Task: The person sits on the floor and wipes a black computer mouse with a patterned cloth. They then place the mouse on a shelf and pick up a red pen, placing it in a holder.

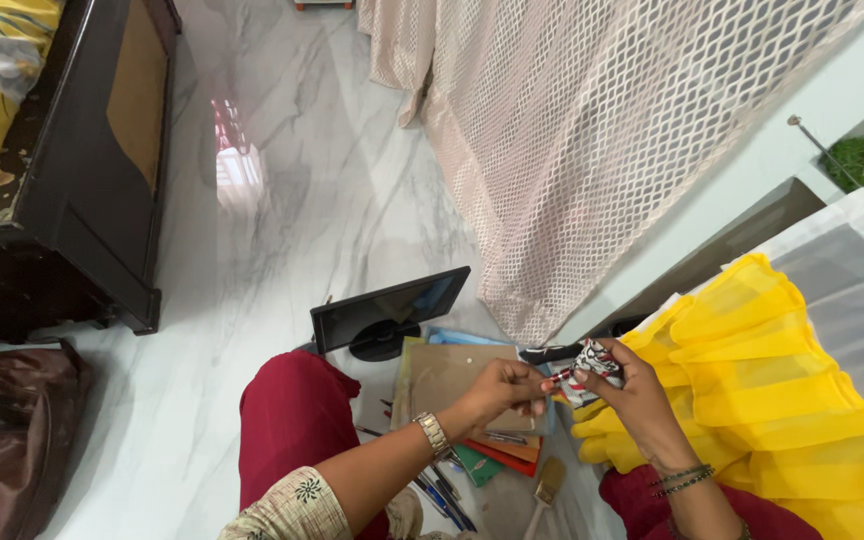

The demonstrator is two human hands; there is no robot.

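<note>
We've got a small scrap of white fabric with a red and black print (592,366) pinched between both hands, up in front of us just above the floor clutter. Our right hand (624,392) has its fingers curled around the scrap from the right, thumb on top, so it's closed on the cloth. Our left hand (505,388) comes in from the left with the fingertips pressed together at the scrap's left edge; they seem to be gripping something thin and red there, too small to make out. A silver metal watch (434,433) sits on the left wrist and thin dark bangles (682,480) on the right.

Right next to the scrap, touching the right hand, there's a big bunch of pleated yellow sheer fabric (752,380) spilling across our lap on the right. Under the hands lies a flat brown cardboard sheet (442,380) on top of a stack of coloured paper sheets (497,458), with a few pens (442,495) and a wooden-handled flat paintbrush (546,488) beside it. Further out, a small black monitor on a round stand (387,315) stands on the white marble floor (282,190), a beige net curtain (572,130) hangs behind, and a dark wooden bed frame (102,150) and a brown leather bag (7,430) are well off to the left.
</note>
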